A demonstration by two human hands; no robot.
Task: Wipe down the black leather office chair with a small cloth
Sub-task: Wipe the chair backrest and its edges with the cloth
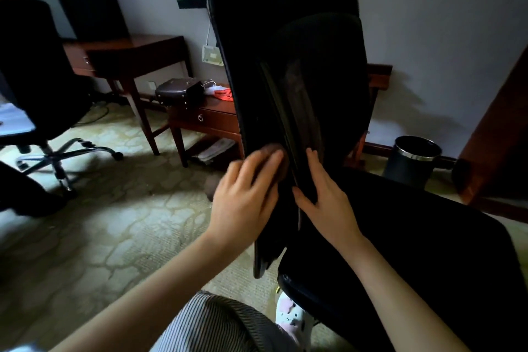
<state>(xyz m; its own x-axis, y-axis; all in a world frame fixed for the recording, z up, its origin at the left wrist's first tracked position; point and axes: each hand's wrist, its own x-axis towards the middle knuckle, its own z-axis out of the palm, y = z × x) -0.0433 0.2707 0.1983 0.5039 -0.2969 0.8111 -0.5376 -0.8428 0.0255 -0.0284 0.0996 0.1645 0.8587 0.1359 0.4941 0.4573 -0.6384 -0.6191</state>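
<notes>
Dim carpeted room, wooden desk surface (128,48) far left | progress: mid-wipe, low on the backrest; seat likely left, share done unclear | black office chair (285,37) near, centre-right | left hand (245,188) fingers flat, pressing small brown cloth (283,168) to the backrest | right hand (323,197) fingers straight, steadying the edge, gripping nothing | count: one cloth, two hands, second chair (28,66), one waste bin (411,160)
</notes>
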